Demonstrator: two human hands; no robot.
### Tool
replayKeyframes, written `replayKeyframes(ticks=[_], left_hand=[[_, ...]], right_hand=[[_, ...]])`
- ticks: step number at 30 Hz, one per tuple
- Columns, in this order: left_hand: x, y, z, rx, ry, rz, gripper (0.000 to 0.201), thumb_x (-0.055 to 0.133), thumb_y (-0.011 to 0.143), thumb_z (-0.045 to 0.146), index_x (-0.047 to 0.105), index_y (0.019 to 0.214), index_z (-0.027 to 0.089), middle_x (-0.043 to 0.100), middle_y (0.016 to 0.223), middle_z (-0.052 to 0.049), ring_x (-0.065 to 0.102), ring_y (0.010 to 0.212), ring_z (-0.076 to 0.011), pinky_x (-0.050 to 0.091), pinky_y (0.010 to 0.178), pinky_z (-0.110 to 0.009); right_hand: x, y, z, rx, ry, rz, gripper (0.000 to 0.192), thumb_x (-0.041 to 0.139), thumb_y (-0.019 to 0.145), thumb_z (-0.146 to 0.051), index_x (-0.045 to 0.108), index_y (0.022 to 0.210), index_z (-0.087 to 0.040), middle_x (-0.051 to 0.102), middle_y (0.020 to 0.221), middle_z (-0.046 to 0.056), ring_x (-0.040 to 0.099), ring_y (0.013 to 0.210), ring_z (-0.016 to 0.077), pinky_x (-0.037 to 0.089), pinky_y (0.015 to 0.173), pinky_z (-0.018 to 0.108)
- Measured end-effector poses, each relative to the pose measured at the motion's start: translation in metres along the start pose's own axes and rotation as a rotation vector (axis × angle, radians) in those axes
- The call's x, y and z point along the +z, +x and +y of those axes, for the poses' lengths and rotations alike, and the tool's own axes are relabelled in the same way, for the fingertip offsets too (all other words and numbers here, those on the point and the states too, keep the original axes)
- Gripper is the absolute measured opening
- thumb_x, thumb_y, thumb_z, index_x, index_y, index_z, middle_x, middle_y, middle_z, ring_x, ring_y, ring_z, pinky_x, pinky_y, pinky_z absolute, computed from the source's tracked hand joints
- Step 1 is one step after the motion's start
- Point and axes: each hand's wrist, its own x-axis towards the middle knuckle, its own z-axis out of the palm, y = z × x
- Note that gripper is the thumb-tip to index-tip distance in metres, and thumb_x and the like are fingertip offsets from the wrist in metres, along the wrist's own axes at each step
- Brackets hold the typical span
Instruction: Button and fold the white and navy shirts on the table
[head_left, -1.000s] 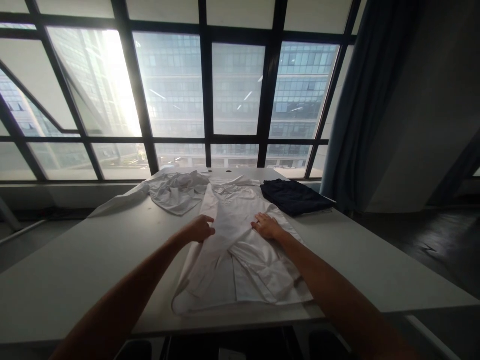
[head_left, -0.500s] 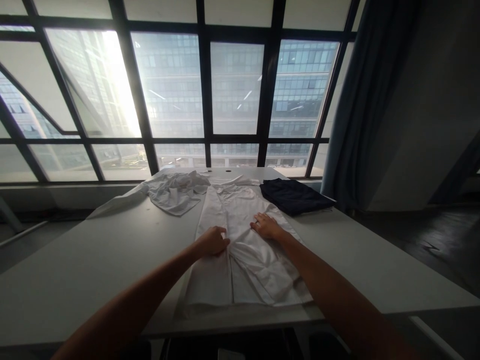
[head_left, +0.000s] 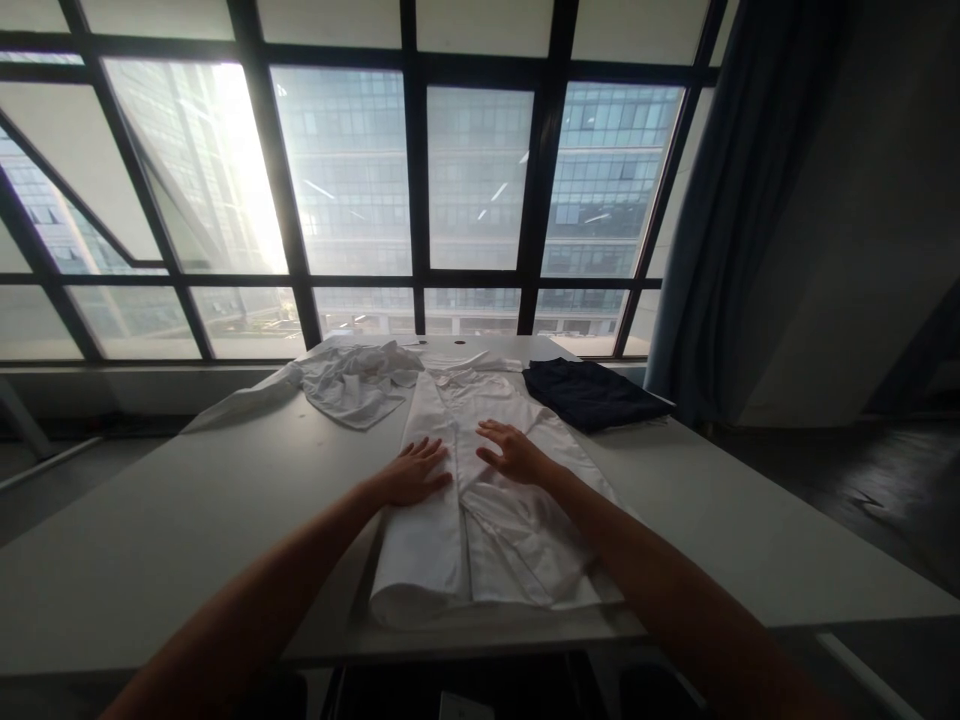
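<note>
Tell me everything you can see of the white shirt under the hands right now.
The white shirt looks like thin woven cloth, lying flat on the grey table, collar toward the window. Its sides are folded inward into a long strip, creased, reaching the near table edge. The left hand and right hand rest open on it.

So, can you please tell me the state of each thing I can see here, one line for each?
White shirt: spread flat on the table, left side folded in.
Left hand: open, palm down on the folded side.
Right hand: open, fingers spread, on the shirt.
Second white garment: crumpled, unfolded.
Dark garment: folded, lying flat.
Curtain: drawn aside at the right.
Table: carries all three garments.
</note>
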Motion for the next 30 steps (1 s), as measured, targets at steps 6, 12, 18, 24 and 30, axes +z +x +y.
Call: replayKeyframes(ticks=[6,12,18,24,30], left_hand=[[0.002,-0.015,0.028,0.120,-0.012,0.011,0.069,0.025,0.099,0.061,0.031,0.153,0.017,0.023,0.160,-0.013,0.015,0.149,-0.0257,0.015,0.120,-0.048],[-0.004,-0.030,0.035,0.176,-0.084,0.021,0.063,0.023,0.102,0.054,0.030,0.153,0.019,0.029,0.158,-0.011,0.021,0.148,-0.0220,0.017,0.121,-0.044],[-0.024,-0.064,0.044,0.340,-0.144,-0.093,0.063,0.031,0.101,0.052,0.022,0.156,0.021,0.020,0.160,-0.008,0.017,0.149,-0.0236,0.013,0.122,-0.044],[-0.022,-0.079,0.059,0.344,-0.107,-0.006,0.057,0.030,0.102,0.043,0.030,0.154,0.019,0.029,0.158,-0.009,0.024,0.147,-0.0225,0.018,0.122,-0.046],[-0.028,-0.095,0.079,0.454,-0.097,-0.067,0.070,0.042,0.097,0.050,0.022,0.156,0.019,0.019,0.160,-0.011,0.019,0.148,-0.0281,0.017,0.122,-0.049]], right_hand=[[0.008,-0.001,-0.018,-0.086,0.031,-0.048,0.053,0.048,0.097,-0.044,0.053,0.140,-0.013,0.046,0.147,0.013,0.039,0.139,0.0265,0.030,0.116,0.046],[0.016,0.000,-0.017,-0.079,0.027,-0.118,0.050,0.041,0.100,-0.041,0.049,0.143,-0.015,0.041,0.150,0.013,0.037,0.140,0.0263,0.031,0.116,0.048],[0.016,-0.002,-0.010,-0.072,-0.016,-0.104,0.049,0.040,0.100,-0.040,0.053,0.140,-0.016,0.044,0.148,0.014,0.041,0.138,0.0279,0.035,0.113,0.049],[0.017,0.028,-0.032,-0.063,-0.073,-0.182,0.050,0.038,0.099,-0.034,0.047,0.145,-0.017,0.038,0.153,0.011,0.035,0.141,0.0243,0.028,0.117,0.048],[0.044,0.078,-0.061,0.060,-0.070,-0.353,0.066,0.026,0.100,-0.051,0.027,0.155,-0.013,0.018,0.160,0.010,0.014,0.149,0.0236,0.012,0.120,0.051]])
